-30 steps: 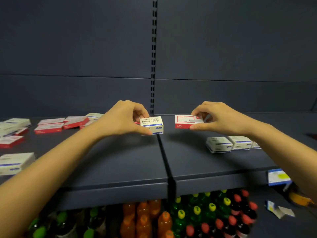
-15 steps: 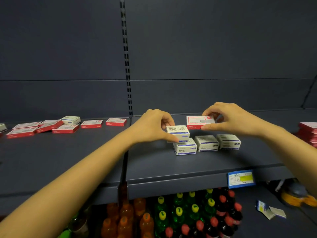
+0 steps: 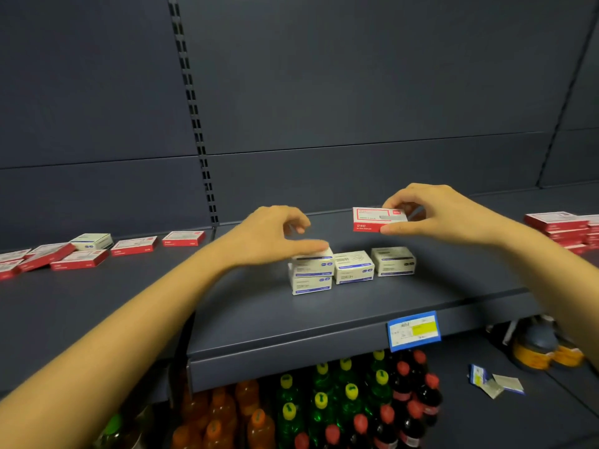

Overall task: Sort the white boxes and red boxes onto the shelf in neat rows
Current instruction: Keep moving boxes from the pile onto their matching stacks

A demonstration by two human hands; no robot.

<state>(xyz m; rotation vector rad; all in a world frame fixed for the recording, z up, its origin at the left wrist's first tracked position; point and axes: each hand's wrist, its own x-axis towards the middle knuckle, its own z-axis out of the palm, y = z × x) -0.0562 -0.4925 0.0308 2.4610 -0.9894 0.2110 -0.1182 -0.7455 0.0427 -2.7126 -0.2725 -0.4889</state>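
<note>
Above shelf [image 3: 324, 319], right hand [image 3: 447, 215] pinching red box [image 3: 372, 220]

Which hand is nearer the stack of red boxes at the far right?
Right. The right hand, holding a red box, is closer to the stack; the left hand is over the white boxes.

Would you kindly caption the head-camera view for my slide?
Left hand sets a small white cardboard box atop another; right hand holds a flat red box.
</note>
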